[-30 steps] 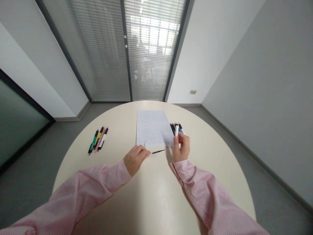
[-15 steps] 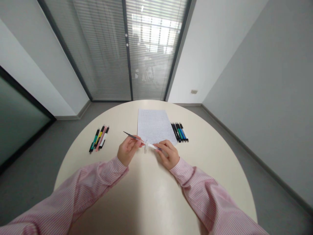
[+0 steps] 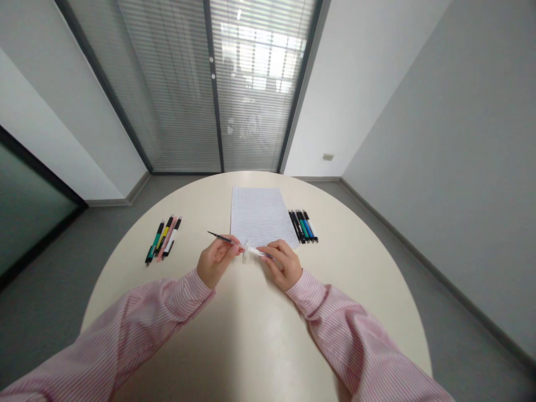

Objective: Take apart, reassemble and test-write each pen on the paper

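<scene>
"Both sides occupied?"

"Yes. Left hand (image 3: 214,262) pinches a thin dark refill (image 3: 220,237); right hand (image 3: 285,265) grips a white pen barrel (image 3: 254,251)."

"Placement?"

"Refill sits across the left fingertips, dark end sticking out beyond them. Barrel juts from the right fingertips into the gap between."

"Direction?"

"Refill's long axis slants: dark end away to the far left, other end toward the barrel. Barrel runs nearly sideways, free end facing the left hand. Touching or not, can't tell."

"Counts?"

"One refill, one barrel, one small clear piece (image 3: 245,258) between the hands, one lined sheet (image 3: 259,215) just beyond. On the desk (image 3: 268,335), four left-side pens (image 3: 167,238); right-side pens (image 3: 302,226) look like five, near the sheet."
</scene>
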### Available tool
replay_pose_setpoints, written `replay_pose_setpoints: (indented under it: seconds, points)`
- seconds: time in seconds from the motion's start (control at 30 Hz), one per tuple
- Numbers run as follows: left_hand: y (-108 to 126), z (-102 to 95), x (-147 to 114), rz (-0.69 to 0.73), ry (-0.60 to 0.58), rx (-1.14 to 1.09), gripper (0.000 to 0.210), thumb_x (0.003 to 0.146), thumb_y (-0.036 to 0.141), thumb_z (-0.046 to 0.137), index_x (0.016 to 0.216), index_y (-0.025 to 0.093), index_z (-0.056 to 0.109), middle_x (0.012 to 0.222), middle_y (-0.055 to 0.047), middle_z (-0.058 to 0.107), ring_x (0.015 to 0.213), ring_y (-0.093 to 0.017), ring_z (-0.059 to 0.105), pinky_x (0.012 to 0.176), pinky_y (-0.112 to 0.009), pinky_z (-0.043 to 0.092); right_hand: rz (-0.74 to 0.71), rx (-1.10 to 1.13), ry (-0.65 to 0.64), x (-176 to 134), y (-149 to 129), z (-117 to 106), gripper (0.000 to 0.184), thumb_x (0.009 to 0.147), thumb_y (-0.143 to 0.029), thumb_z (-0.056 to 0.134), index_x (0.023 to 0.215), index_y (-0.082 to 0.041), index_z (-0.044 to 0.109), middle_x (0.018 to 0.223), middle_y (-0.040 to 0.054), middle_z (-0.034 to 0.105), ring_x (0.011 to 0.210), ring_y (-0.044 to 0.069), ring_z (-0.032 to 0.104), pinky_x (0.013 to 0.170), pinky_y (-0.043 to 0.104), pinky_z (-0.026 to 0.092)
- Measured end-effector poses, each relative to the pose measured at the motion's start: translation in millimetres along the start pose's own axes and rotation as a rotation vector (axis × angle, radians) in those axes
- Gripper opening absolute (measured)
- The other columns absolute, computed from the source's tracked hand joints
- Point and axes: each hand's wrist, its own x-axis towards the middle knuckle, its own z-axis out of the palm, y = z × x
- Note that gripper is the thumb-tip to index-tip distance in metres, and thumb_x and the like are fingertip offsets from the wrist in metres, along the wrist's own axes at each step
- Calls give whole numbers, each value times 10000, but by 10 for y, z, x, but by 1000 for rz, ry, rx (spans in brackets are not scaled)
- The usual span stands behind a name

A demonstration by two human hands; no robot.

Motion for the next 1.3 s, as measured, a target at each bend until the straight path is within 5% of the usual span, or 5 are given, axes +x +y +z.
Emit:
replay_pose_setpoints:
  seconds: [0.17, 0.43, 0.87, 1.0, 1.3]
  points:
    - [-23, 13, -6, 0, -91, 24, 340, 749, 297, 642, 1039, 130, 581, 989, -107, 630, 884, -181, 625, 806, -324, 534, 17, -9, -2, -2, 9, 5, 244, 857, -220, 465, 1056, -203, 605, 843, 69, 561, 795, 180, 545, 716, 335, 484]
    - [12, -40, 52, -44, 153, 10, 299, 685, 360, 692, 867, 141, 599, 719, -29, 644, 657, -138, 637, 632, -244, 539, 23, -11, 14, -13, 28, 14, 242, 849, -199, 483, 1058, -210, 603, 847, 68, 555, 797, 182, 536, 706, 335, 480]
    - [57, -45, 64, 135, -59, 203, 255, 764, 329, 615, 951, 159, 650, 867, -61, 621, 771, -149, 601, 665, -234, 516, -6, 59, -58, -24, 29, 24, 279, 872, -178, 437, 1118, -195, 568, 915, 80, 554, 856, 179, 531, 756, 333, 477]
    - [-30, -29, 39, 294, -52, 568, 484, 751, 332, 623, 1203, 190, 525, 976, -78, 566, 843, -180, 535, 693, -303, 483, 78, 89, 10, -8, 19, 26, 257, 874, -187, 440, 1093, -203, 573, 913, 71, 551, 863, 177, 535, 764, 331, 474]
    - [-115, -33, 14, 538, -182, 973, 165, 774, 279, 605, 884, 178, 675, 840, -69, 616, 853, -203, 519, 816, -375, 408, 110, 121, 76, 49, 12, 20, 241, 868, -182, 459, 1076, -219, 575, 891, 60, 551, 830, 174, 538, 737, 325, 473]
